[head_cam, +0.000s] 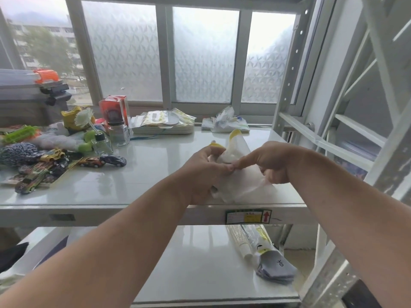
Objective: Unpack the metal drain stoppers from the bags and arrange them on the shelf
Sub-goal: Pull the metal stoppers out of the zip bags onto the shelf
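Both hands work one clear plastic bag (239, 174) just above the front edge of the shelf (133, 187), toward its right corner. Left hand (206, 172) pinches the bag's near side between thumb and fingers; right hand (270, 162) pinches the opposite side, fingers curled into the film. No drain stopper is visible; any inside is hidden. Judged thin, limp and slippery, the bag is best gripped at its yellow-trimmed mouth (234, 133).
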{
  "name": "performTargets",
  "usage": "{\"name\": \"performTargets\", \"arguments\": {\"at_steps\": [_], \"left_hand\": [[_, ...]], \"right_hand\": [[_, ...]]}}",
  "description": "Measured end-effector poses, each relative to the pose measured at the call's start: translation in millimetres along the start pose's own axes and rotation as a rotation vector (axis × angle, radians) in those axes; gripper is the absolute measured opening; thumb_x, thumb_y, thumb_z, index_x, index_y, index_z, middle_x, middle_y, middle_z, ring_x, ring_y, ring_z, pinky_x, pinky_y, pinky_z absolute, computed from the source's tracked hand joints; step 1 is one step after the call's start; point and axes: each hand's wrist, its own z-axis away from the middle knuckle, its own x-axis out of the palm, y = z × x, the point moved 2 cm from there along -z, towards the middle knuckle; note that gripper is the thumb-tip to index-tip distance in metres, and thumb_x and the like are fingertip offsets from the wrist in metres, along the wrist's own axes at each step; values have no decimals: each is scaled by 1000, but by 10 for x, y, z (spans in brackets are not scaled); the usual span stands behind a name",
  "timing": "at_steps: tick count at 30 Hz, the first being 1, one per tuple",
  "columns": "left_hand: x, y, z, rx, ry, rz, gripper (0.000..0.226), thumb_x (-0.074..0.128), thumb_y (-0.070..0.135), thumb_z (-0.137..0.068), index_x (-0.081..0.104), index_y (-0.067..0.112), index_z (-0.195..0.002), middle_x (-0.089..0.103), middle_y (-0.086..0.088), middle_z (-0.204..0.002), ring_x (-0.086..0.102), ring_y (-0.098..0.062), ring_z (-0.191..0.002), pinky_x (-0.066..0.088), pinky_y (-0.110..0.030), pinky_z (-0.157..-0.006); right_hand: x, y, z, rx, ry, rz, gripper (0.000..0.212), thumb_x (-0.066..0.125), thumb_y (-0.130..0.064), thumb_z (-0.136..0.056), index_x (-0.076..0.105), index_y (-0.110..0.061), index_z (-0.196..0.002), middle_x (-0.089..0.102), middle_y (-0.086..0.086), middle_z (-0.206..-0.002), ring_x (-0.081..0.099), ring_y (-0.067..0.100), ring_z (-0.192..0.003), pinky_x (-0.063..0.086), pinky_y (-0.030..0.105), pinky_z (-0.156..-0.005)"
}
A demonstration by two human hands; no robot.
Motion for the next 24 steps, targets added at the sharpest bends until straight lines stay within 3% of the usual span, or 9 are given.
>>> {"name": "performTargets", "arguments": {"at_steps": [4, 6, 8, 11, 14, 16, 19, 22, 24], "left_hand": [[-90, -18, -19, 53, 6, 45, 86, 87, -2, -70, 57, 36, -142, 79, -19, -117, 80, -45, -98, 43, -59, -95], [-130, -20, -31, 71, 28, 49, 119, 85, -10, -73, 32, 48, -163, 75, -22, -133, 76, -49, -118, 48, -61, -102], [-214, -5, -66, 56, 38, 62, 133, 82, -17, -79, 13, 53, -169, 70, -20, -141, 78, -40, -118, 58, -57, -100], [-364, 73, -117, 39, 39, 67, 124, 94, -4, -68, 27, 19, -170, 68, -31, -142, 78, -40, -114, 65, -47, -83], [-447, 169, -139, 81, 5, 22, 94, 93, 12, -70, 51, -6, -153, 64, -43, -140, 71, -44, -111, 59, -52, -90], [-488, 269, -159, 119, 24, 37, 74, 82, 11, -83, 54, -5, -150, 67, -38, -132, 67, -44, -113, 57, -54, -93], [-602, 395, -258, 154, 48, 71, 66, 68, 5, -87, 54, 1, -152, 67, -26, -124, 68, -42, -108, 62, -49, -82], [-717, 372, -320, 171, 109, 107, 65, 69, 6, -85, 58, 5, -149, 68, -31, -128, 69, -50, -113, 60, -58, -88], [-812, 301, -368, 179, 148, 133, 65, 74, 7, -84, 61, 4, -148, 65, -40, -139, 65, -62, -125, 53, -73, -100]], "right_hand": [[55, 35, -13, -23, -136, -98, 63, 99, -13, -58, 81, -6, -118, 78, 8, -128, 65, 23, -129, 41, 38, -119], [110, 50, -48, -101, -150, -111, 64, 99, -16, -56, 82, -5, -116, 78, 13, -128, 69, 30, -125, 46, 47, -117], [180, 53, -42, -203, -158, -164, 48, 90, -10, -71, 80, -1, -117, 76, 26, -127, 74, 40, -114, 52, 57, -110], [266, 76, -107, -316, -175, -290, 48, 80, -2, -80, 72, 4, -127, 70, 34, -130, 74, 46, -108, 55, 65, -100], [408, 22, -216, -397, -215, -407, 55, 81, -6, -80, 68, 5, -132, 65, 36, -138, 67, 54, -120, 47, 68, -109], [504, -52, -306, -404, -222, -464, 50, 79, -8, -85, 69, 4, -132, 66, 32, -138, 65, 53, -125, 47, 68, -110], [645, -194, -419, -382, -222, -490, 47, 80, -12, -88, 71, -1, -132, 73, 26, -132, 70, 47, -122, 52, 63, -107], [754, -310, -495, -397, -124, -493, 80, 94, -22, -71, 59, -9, -142, 77, 21, -126, 76, 40, -112, 59, 62, -98], [804, -334, -542, -431, -30, -465, 92, 99, -33, -59, 55, -21, -139, 77, 16, -125, 77, 38, -110, 58, 67, -95]]}}
